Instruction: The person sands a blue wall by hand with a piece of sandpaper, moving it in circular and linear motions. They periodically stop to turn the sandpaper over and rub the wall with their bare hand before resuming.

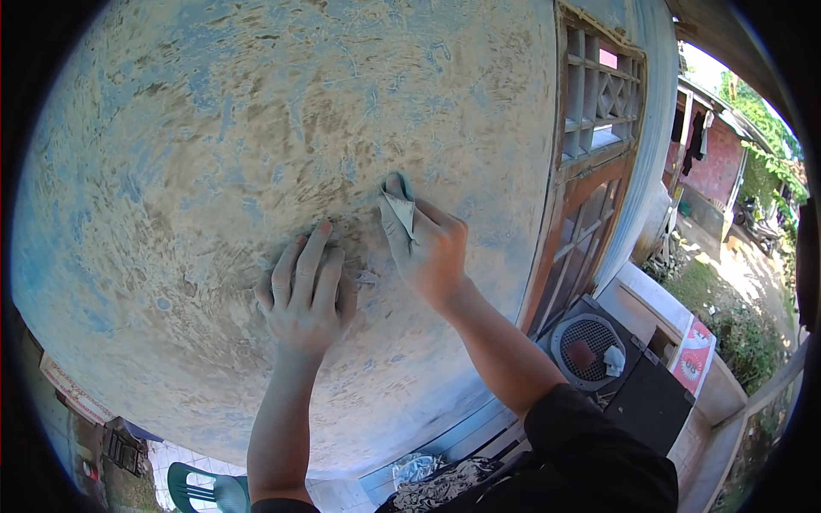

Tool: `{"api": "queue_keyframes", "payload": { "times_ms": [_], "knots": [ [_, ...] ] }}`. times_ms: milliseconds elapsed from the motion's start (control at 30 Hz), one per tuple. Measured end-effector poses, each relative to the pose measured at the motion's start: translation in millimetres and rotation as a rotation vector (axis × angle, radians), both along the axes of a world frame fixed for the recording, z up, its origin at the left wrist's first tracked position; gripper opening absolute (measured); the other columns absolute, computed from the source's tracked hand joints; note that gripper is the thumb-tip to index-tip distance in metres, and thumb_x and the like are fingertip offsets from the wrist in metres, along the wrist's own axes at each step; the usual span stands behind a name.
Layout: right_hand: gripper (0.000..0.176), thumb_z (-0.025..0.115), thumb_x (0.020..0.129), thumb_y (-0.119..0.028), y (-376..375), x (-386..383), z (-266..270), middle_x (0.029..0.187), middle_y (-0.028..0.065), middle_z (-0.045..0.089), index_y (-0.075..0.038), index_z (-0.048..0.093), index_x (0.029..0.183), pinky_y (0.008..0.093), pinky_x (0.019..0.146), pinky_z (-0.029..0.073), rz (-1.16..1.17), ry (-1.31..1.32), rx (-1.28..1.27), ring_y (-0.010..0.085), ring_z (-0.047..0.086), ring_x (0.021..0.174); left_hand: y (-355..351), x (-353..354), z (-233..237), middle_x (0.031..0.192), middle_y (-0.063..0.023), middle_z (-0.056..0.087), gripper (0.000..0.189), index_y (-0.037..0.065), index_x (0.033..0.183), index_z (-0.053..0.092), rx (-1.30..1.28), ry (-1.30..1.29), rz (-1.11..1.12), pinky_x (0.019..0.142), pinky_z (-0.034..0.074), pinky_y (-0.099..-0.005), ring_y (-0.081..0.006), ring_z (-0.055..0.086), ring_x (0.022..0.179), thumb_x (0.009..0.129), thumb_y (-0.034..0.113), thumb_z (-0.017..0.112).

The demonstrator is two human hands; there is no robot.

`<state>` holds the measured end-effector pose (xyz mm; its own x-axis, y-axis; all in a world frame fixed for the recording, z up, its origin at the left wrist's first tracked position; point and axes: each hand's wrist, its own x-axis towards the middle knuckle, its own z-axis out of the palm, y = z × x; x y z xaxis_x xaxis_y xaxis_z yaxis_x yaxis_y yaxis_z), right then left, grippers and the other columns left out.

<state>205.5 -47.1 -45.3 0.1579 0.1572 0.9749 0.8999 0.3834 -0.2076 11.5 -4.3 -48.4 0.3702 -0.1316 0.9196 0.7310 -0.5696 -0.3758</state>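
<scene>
A wall (282,111) with worn, patchy blue and beige paint fills most of the view. My left hand (305,291) lies against it with its fingers spread, holding nothing. Up and to the right, my right hand (428,244) pinches a folded piece of sandpaper (399,212) and presses it to the wall. A pale corner of the sheet shows between thumb and fingers; the face against the wall is hidden. Between the two hands a small pale flake or bare patch (368,279) shows on the wall.
A wooden-framed window (590,205) borders the wall on the right. Below it stand a black speaker box with a round grille (588,346) and a crumpled white cloth or paper (614,361) on top. A green plastic chair (181,487) stands at lower left.
</scene>
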Motion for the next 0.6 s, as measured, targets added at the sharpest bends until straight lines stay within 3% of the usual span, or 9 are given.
{"api": "queue_keyframes", "payload": {
  "times_ms": [167, 433, 500, 567, 600],
  "knots": [
    [0.031, 0.076, 0.095, -0.005, -0.8, 15.6, -51.1, 0.094, 0.0126, 0.079, -0.001, 0.077, 0.126, 0.0337, 0.055, 0.054, -0.050, -0.129, 0.019, 0.0267, 0.074, 0.065, 1.0, -1.6, -0.9, 0.146, 0.0014, 0.068, 0.016, 0.018, 0.109, 0.072, 0.015, 0.014, 0.003, 0.107, 0.037, -0.0390, -0.0240, 0.062, 0.128, 0.093, 0.022, 0.071],
    [0.033, 0.078, 0.093, -0.004, 4.0, 14.5, -4.7, 0.090, 0.0137, 0.077, -0.005, 0.077, 0.126, 0.0343, 0.055, 0.055, 0.003, -0.126, 0.027, 0.0276, 0.073, 0.064, -0.1, 1.5, -2.3, 0.147, -0.0004, 0.067, 0.016, 0.018, 0.110, 0.072, 0.013, 0.014, 0.029, 0.109, 0.036, -0.0396, -0.0248, 0.061, 0.128, 0.095, 0.021, 0.069],
    [0.034, 0.078, 0.093, -0.004, 1.6, 12.5, -11.2, 0.089, 0.0142, 0.076, -0.005, 0.077, 0.127, 0.0341, 0.055, 0.054, 0.026, -0.088, 0.027, 0.0277, 0.073, 0.063, -1.2, 2.3, -1.1, 0.146, 0.0047, 0.068, 0.020, 0.021, 0.108, 0.073, 0.025, -0.020, 0.037, 0.104, 0.038, -0.0375, -0.0196, 0.063, 0.126, 0.089, 0.017, 0.068],
    [0.012, 0.076, 0.084, -0.004, -2.3, 9.6, -34.9, 0.079, 0.0081, 0.067, -0.002, 0.073, 0.096, 0.0391, 0.052, 0.052, 0.024, -0.028, 0.023, 0.0259, 0.070, 0.064, 0.7, 0.4, -1.5, 0.146, 0.0016, 0.068, 0.018, 0.019, 0.110, 0.072, 0.027, -0.001, 0.036, 0.106, 0.037, -0.0391, -0.0227, 0.061, 0.126, 0.092, 0.019, 0.068],
    [0.012, 0.076, 0.084, -0.004, -1.2, 11.0, -51.1, 0.079, 0.0081, 0.067, -0.002, 0.073, 0.096, 0.0391, 0.052, 0.052, 0.026, -0.023, 0.024, 0.0259, 0.070, 0.064, 1.2, -1.1, -2.3, 0.147, -0.0014, 0.067, 0.017, 0.017, 0.112, 0.071, 0.028, 0.017, 0.032, 0.109, 0.036, -0.0408, -0.0258, 0.060, 0.127, 0.095, 0.021, 0.068]
  ]
}}
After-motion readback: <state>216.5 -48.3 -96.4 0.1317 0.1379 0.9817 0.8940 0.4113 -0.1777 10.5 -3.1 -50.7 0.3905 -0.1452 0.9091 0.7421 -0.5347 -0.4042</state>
